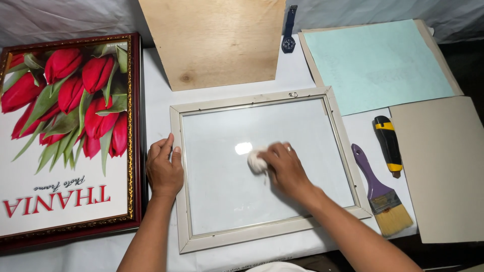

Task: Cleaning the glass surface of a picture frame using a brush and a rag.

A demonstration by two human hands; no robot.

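While our left hand (164, 168) lay flat and open against the left rail of the pale wooden frame (177, 166), our right hand (286, 168) was closed around a small white wad of cloth (256, 162), pressed to the glass pane (227, 191) near its middle. We had the frame lying flat at the centre of the white-covered desk (156, 85), its glass smooth and catching a bright glare. Just right of the frame lay a purple-handled brush (378, 194) with pale bristles and a yellow-and-black utility knife (388, 145). A dark, gilt-edged frame with red tulips (65, 131) filled the desk's left edge, and a plywood panel (214, 40) sat toward the far edge.
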